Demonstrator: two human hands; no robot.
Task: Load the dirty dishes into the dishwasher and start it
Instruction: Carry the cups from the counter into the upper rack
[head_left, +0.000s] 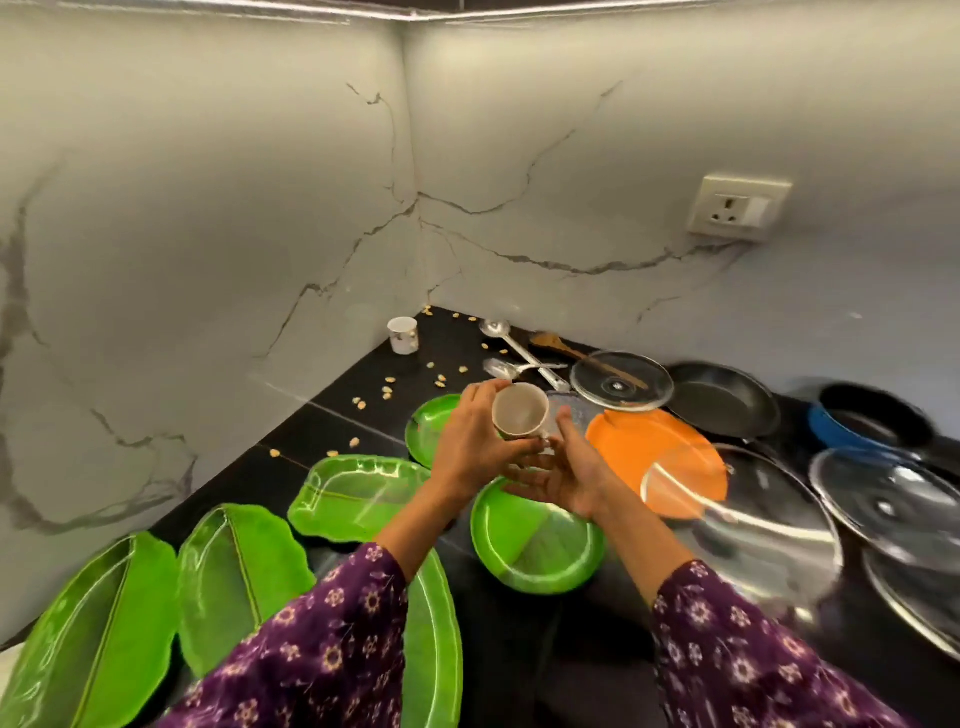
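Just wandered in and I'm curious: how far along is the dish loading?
Nothing looks loaded yet; no dishwasher is in view. In hand: the left hand holds a cup, the right hand open just below. Left on the counter: green plates, orange plate, pan, glass lid, spoons, second cup.

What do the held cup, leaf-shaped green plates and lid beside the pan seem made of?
Cup: probably glazed ceramic, pale and opaque. Leaf-shaped plates: likely plastic, glossy, uniformly bright green. Lid: clear glass, spatula visible through it, metal-looking rim.
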